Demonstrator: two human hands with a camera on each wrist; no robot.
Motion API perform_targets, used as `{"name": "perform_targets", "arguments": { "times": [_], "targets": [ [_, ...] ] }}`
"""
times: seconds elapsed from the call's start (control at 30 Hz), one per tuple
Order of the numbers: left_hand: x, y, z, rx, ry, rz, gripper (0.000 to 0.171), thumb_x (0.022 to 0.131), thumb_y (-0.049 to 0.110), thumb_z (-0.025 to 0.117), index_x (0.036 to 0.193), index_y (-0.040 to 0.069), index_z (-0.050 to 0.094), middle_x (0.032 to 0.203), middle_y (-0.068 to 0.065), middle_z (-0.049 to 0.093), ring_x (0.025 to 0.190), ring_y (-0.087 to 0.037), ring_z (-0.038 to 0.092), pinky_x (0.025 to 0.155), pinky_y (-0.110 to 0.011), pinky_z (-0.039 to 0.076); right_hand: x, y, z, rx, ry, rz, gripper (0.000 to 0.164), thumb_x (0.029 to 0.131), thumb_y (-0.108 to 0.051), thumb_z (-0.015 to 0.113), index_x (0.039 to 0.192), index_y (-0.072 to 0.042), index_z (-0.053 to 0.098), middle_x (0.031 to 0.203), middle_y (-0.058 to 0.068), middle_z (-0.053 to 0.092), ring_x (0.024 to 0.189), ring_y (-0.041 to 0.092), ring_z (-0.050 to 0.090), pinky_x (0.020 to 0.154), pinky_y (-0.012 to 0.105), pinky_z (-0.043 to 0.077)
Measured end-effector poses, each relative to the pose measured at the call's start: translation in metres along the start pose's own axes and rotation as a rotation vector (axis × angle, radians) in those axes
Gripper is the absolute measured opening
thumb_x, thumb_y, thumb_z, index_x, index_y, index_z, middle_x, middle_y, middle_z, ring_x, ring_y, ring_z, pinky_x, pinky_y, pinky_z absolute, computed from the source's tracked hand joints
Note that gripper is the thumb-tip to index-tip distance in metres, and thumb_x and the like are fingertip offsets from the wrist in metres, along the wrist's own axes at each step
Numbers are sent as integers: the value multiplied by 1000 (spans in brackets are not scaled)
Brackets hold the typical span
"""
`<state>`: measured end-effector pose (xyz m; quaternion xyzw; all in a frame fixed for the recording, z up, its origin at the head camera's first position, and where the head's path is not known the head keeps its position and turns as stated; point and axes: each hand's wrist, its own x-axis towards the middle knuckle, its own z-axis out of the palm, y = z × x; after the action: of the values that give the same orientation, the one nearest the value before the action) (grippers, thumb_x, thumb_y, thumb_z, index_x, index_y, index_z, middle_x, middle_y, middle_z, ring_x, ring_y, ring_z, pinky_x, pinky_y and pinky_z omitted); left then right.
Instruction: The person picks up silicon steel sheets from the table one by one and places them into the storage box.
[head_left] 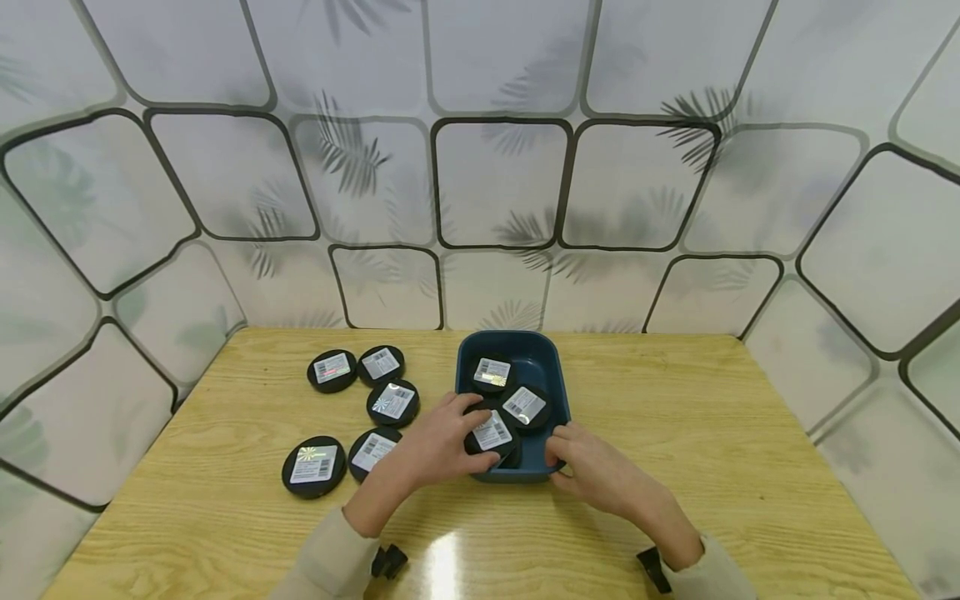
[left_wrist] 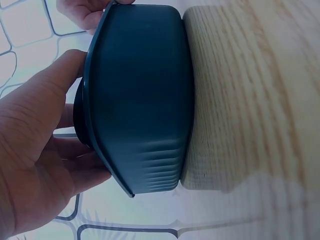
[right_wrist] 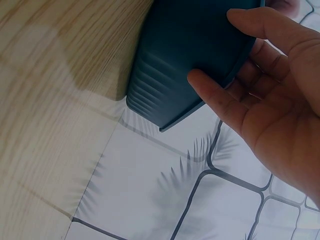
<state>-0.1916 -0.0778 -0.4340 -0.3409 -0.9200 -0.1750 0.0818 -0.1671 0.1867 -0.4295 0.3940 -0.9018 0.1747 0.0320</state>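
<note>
The work looks partway along: the blue box (head_left: 551,360) holds at least three labelled black discs, counting the held disc (head_left: 492,432) at its near left (something dark shows under that one, perhaps a fourth). Five other discs (head_left: 313,467) show outside, on the surface (head_left: 660,400) to the left, apparently left to deal with. The left hand (head_left: 435,442) pinches the held disc between thumb and fingers; the right hand (head_left: 603,475) pinches the box's rim at the near right corner.
</note>
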Motion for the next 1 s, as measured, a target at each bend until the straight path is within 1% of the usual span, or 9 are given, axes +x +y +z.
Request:
{"name": "perform_targets", "arguments": {
  "times": [0.13, 0.27, 0.4, 0.5, 0.67, 0.8, 0.9, 1.0],
  "targets": [
    [1, -3, 1, -30, -24, 5, 55, 85, 47, 74, 126, 11, 68, 136, -14, 57, 123, -29, 55, 95, -42, 51, 0, 0, 0, -1, -3, 5, 23, 79, -3, 76, 79, -16, 56, 82, -8, 50, 78, 8, 46, 69, 26, 45],
    [3, -5, 0, -55, -53, 26, 52, 86, 46, 74, 125, 13, 68, 136, -14, 56, 123, -29, 54, 95, -41, 51, 1, -1, -1, 0, -7, 13, 23, 79, -3, 76, 79, -16, 56, 81, -8, 49, 78, 8, 46, 69, 26, 44],
    [5, -6, -1, -69, -85, 43, 49, 87, 44, 74, 123, 12, 69, 135, -15, 56, 121, -29, 55, 94, -41, 51, 1, -1, -2, 0, -8, 16, 23, 79, -3, 76, 78, -16, 57, 81, -9, 49, 78, 8, 46, 69, 26, 45],
    [7, -7, -1, -66, -95, 55, 48, 87, 44, 74, 121, 11, 70, 132, -15, 57, 119, -28, 57, 94, -40, 51, 1, -1, -2, -4, -6, 13, 23, 78, -3, 76, 78, -16, 57, 81, -9, 50, 78, 8, 46, 69, 26, 45],
    [11, -6, -2, -47, -109, 57, 48, 85, 46, 76, 117, 11, 70, 126, -12, 60, 109, -23, 60, 88, -36, 52, 1, -1, 0, -4, -1, 12, 23, 78, -3, 76, 78, -16, 57, 81, -9, 50, 78, 8, 47, 69, 26, 45],
    [16, -3, -7, 5, -166, 42, 51, 83, 48, 76, 117, 10, 69, 119, -9, 61, 98, -18, 58, 79, -32, 51, 2, -1, 0, 2, 1, 6, 23, 78, -3, 76, 78, -16, 57, 81, -9, 50, 78, 8, 47, 69, 26, 45],
    [21, 0, -10, 50, -213, 42, 52, 82, 49, 77, 115, 10, 68, 108, -6, 59, 86, -15, 54, 70, -28, 48, 2, -1, 0, 3, -5, 11, 23, 78, -3, 76, 79, -16, 57, 82, -8, 50, 78, 8, 46, 69, 26, 45],
    [28, 3, -13, 75, -257, 35, 49, 80, 48, 79, 110, 12, 65, 98, -4, 54, 77, -14, 50, 63, -27, 45, 2, 0, -1, 3, -15, 26, 22, 79, -3, 76, 79, -16, 57, 82, -8, 50, 78, 8, 46, 69, 26, 45]
  ]
}}
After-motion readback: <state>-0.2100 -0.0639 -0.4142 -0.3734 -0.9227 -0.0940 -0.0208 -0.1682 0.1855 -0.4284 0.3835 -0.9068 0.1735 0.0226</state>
